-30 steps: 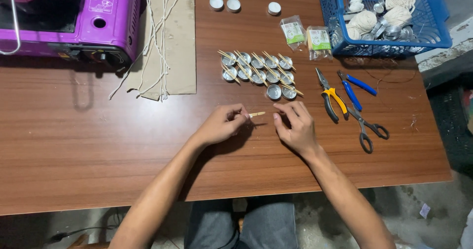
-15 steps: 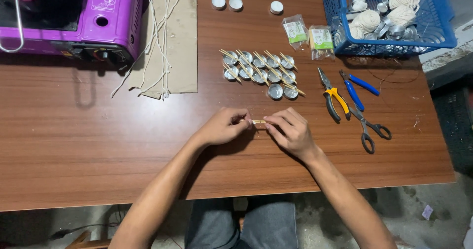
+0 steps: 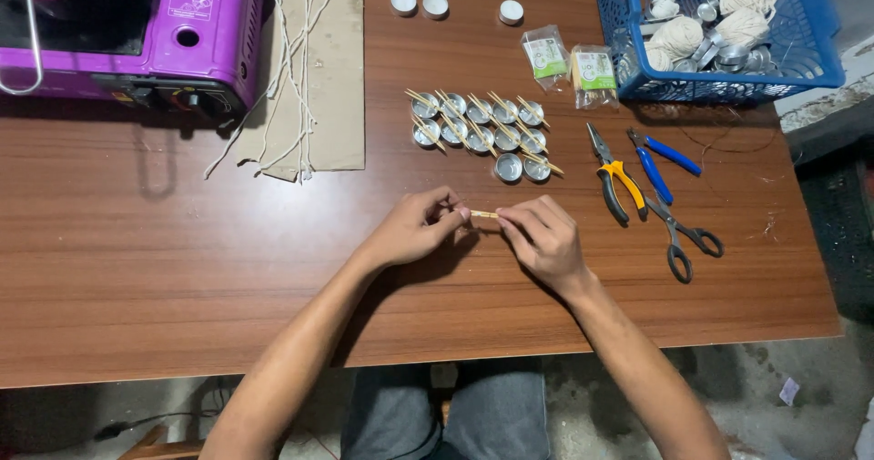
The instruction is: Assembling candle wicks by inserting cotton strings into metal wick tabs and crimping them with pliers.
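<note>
Over the middle of the brown wooden table (image 3: pixel 137 269), my left hand (image 3: pixel 414 228) and my right hand (image 3: pixel 542 237) pinch the two ends of a short thin wooden stick (image 3: pixel 483 214). The fingers of both hands are closed on it, just above the tabletop. Beyond the hands lie several small round metal cups (image 3: pixel 480 127) in rows, most with a wooden stick laid across them.
Yellow-handled pliers (image 3: pixel 614 173), blue-handled pliers (image 3: pixel 657 161) and scissors (image 3: pixel 683 237) lie at right. A blue basket (image 3: pixel 719 27) holds string balls and cups at far right. Two small packets (image 3: pixel 569 59), three white tealights (image 3: pixel 435 5), cardboard with strings (image 3: pixel 309 68) and a purple stove (image 3: pixel 137 32) sit behind.
My hands came together on the stick and then held it stretched between them; the right hand shifted slightly toward the left one. Other objects stayed put.
</note>
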